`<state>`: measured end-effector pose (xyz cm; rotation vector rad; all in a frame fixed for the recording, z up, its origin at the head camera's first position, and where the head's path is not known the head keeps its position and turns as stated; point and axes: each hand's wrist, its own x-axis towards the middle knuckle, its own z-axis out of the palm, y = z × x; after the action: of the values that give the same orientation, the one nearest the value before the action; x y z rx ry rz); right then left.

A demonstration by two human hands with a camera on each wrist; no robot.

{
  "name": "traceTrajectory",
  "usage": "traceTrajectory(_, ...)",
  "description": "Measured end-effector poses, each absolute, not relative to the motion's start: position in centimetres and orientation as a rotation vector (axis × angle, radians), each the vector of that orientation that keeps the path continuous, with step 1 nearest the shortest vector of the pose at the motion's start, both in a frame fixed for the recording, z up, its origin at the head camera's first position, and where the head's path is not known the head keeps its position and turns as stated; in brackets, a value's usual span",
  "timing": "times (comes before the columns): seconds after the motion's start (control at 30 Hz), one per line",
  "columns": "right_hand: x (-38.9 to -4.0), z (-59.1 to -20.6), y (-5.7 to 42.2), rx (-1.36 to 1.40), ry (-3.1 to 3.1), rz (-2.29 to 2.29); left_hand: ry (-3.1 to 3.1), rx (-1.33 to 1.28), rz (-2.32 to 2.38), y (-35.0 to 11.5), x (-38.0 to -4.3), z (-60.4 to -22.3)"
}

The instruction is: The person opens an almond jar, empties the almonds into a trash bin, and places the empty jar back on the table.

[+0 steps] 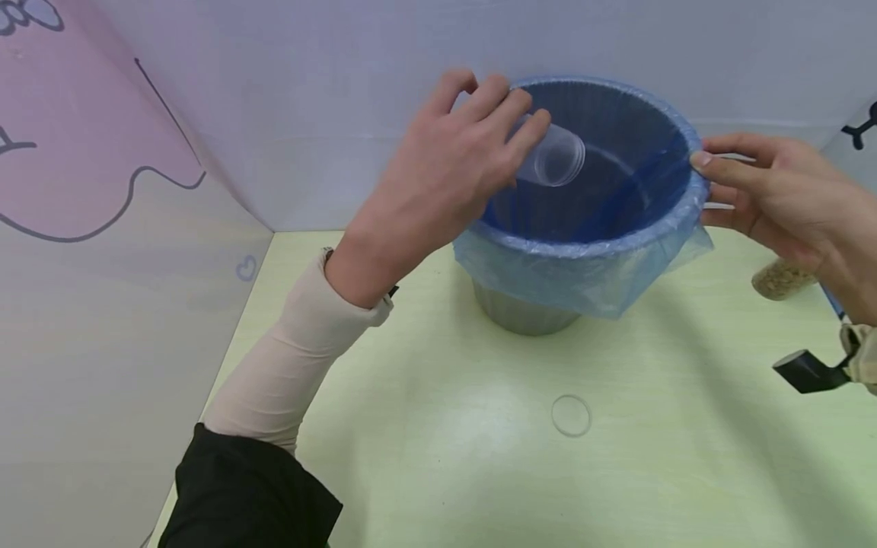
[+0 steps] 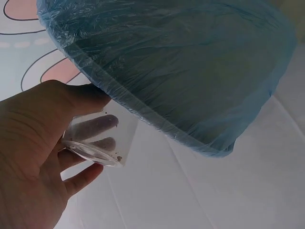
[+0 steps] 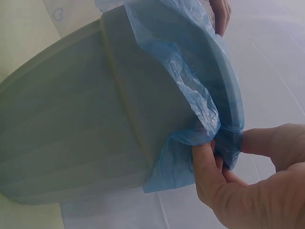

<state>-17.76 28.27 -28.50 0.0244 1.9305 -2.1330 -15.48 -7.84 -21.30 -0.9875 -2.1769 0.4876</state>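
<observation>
A grey trash bin (image 1: 527, 313) lined with a blue plastic bag (image 1: 582, 278) stands near the back wall, the bag folded over its rim. My left hand (image 1: 462, 156) holds a clear plastic cup (image 1: 562, 157) tipped on its side over the bin's mouth. In the left wrist view, a few dark crumbs show on the cup (image 2: 102, 131), with fingers visible through its wall. On the right, my other hand (image 1: 774, 183) pinches the bagged rim between thumb and fingers. Its fingers (image 3: 207, 176) go under the bag's fold in the right wrist view.
Beside my right wrist lies a small container of tan grains (image 1: 779, 279), partly covered by the hand. A thin clear ring (image 1: 571, 415) lies on the pale green table (image 1: 438, 457) in front of the bin. Light walls (image 1: 329, 91) enclose the back and left.
</observation>
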Motion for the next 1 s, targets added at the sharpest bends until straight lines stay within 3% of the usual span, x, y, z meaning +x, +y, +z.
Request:
traceTrajectory(0.7,-17.67,-28.45,28.08,0.038,1.943,-2.133,-2.248,-0.848,0.494,-8.41,-15.55,-21.86)
traceTrajectory(1.0,-17.68,-28.63,28.15,0.030,1.927,-2.147,-2.267,-0.929,0.448,-8.22,-15.26,-21.62)
